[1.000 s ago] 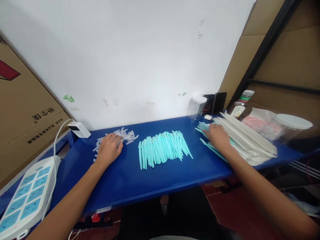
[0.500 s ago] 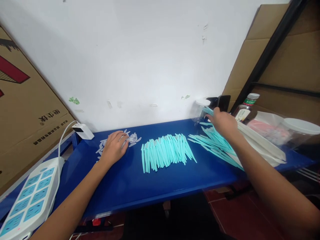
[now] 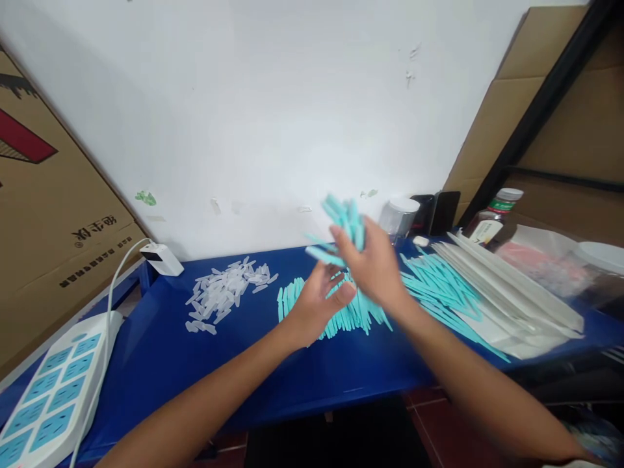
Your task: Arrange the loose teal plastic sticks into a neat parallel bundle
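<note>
My right hand (image 3: 375, 263) is closed around a loose bunch of turquoise eyebrow razors (image 3: 345, 218), raised above the table and smeared by motion. Just below and left of it is my left hand (image 3: 322, 302), thumb and fingers apart, its fingertips near the lower ends of the bunch; whether they touch is unclear. Beneath both hands lies a row of the same razors (image 3: 358, 315), side by side and partly hidden. A pile of small translucent caps (image 3: 219, 292) is to the left. More razors (image 3: 441, 286) lie loosely heaped at the right.
White paper sleeves (image 3: 517, 292) lie beside the right heap. Behind are a lidded clear jar (image 3: 400, 218), a dark bottle (image 3: 490, 218) and a bag with pink contents (image 3: 541, 257). A power strip (image 3: 58, 383) and white plug adapter (image 3: 163, 258) are at left, on the blue table (image 3: 234, 383).
My right hand has moved left from the right heap with a bunch of razors. My left hand has left the cap pile and come right, over the row. The view has shifted slightly.
</note>
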A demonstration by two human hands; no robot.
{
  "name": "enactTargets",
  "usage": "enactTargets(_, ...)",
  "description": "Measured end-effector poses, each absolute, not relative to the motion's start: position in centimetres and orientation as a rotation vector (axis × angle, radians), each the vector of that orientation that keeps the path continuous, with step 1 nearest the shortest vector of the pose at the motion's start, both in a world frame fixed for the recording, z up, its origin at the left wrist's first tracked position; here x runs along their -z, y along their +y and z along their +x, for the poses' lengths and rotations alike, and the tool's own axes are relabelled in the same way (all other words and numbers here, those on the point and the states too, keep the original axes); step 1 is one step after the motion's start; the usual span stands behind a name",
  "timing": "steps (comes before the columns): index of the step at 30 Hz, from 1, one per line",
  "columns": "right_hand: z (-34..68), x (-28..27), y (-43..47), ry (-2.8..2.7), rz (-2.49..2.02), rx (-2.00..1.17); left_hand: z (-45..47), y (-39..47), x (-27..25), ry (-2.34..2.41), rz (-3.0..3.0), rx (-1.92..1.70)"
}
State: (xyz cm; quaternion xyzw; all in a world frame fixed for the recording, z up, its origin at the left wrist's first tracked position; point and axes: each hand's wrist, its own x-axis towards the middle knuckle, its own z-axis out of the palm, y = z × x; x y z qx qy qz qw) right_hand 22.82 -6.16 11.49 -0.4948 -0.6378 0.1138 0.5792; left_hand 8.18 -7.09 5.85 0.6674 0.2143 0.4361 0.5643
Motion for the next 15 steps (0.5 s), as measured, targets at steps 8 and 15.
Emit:
enactTargets(8,15.8,-5.0,-12.0,-1.531,-1.052,-0.494,8.5,-12.8,-5.8,0.722,0.832,-1.187)
enactTargets(15,14.9,-1.3,-15.1,-1.571,-1.102,-0.042,7.7,-16.3,-2.8,0.913,0.986,-1.333)
